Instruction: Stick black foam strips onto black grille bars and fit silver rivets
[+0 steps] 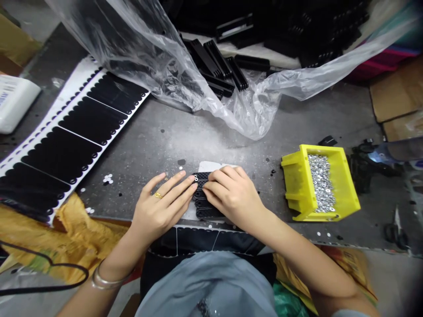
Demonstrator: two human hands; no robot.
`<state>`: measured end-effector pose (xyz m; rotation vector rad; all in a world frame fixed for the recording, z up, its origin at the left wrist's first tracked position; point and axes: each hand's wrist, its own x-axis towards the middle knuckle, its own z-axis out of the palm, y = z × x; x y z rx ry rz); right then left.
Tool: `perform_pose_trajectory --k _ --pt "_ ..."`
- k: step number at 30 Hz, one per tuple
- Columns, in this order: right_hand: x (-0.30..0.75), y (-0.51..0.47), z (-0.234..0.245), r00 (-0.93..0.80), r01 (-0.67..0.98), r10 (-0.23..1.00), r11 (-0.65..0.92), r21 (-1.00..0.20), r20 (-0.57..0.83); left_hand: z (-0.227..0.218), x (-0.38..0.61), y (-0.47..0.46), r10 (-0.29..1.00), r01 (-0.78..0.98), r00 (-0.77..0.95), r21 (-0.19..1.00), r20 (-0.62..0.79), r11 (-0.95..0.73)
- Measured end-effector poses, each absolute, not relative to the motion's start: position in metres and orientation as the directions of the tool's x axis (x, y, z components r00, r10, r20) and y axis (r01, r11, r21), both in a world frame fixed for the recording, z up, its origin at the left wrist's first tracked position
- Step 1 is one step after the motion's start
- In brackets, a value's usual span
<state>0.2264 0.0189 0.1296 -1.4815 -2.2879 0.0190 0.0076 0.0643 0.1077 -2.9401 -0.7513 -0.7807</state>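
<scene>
Several black ribbed plastic pieces lie side by side at the table's front edge, on a white sheet. My left hand reaches in from the left with its fingers stretched out; its fingertips touch the left ends of the pieces. Close to those fingertips, a small pale washer sits on one piece's end. My right hand is bent over the middle of the pieces, thumb and fingers drawn together. Whatever its fingertips pinch is hidden beneath them.
To the right stands a yellow bin of metal washers. Scissors lie at the right edge. Sheets of black die-cut stickers cover the left. A clear plastic bag with black plastic parts spreads across the back.
</scene>
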Motion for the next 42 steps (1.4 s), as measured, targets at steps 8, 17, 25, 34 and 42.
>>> perform_pose_trajectory --k 8,17,25,34,42 --pt "0.284 -0.027 0.148 -0.081 0.934 0.937 0.19 -0.304 0.34 0.118 0.015 0.039 0.551 0.562 0.727 0.105 0.409 -0.82" --pt "0.293 -0.054 0.132 -0.297 0.951 0.867 0.307 0.039 0.401 0.128 0.027 0.023 0.58 0.607 0.758 0.001 0.299 -0.795" --pt "0.29 -0.055 0.135 -0.414 0.91 0.841 0.394 0.132 0.349 0.128 0.029 0.032 0.603 0.614 0.726 0.084 0.332 -0.785" --pt "0.276 -0.052 0.145 -0.476 0.872 0.834 0.407 0.271 0.28 0.123 0.032 0.076 0.598 0.527 0.706 0.282 0.38 -0.802" --pt "0.275 -0.009 0.14 -0.318 0.926 0.906 0.36 -0.114 0.278 0.115 0.026 0.066 0.607 0.475 0.673 0.382 0.422 -0.792"
